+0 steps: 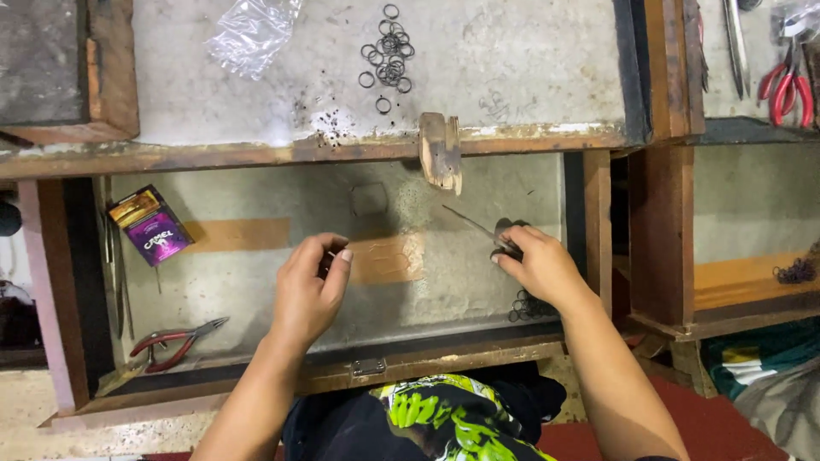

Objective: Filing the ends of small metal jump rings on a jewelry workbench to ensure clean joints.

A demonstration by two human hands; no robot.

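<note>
My left hand (312, 286) hovers over the open drawer (342, 376), its fingertips pinched on a small dark ring that is mostly hidden. My right hand (534, 260) grips a thin pointed metal tool (474, 224) with a dark handle; the tip points up and left. A small pile of dark rings (528, 306) lies in the drawer just under my right wrist. Several more dark rings (389, 51) are scattered on the bench top above the drawer. A worn wooden bench pin (442, 152) juts out from the bench edge between my hands.
Red-handled pliers (175, 340) lie at the drawer's front left, a purple and gold packet (152, 225) at its back left. A crumpled clear plastic bag (252, 32) sits on the bench. More red-handled pliers (787, 85) and tweezers (735, 43) lie at the top right.
</note>
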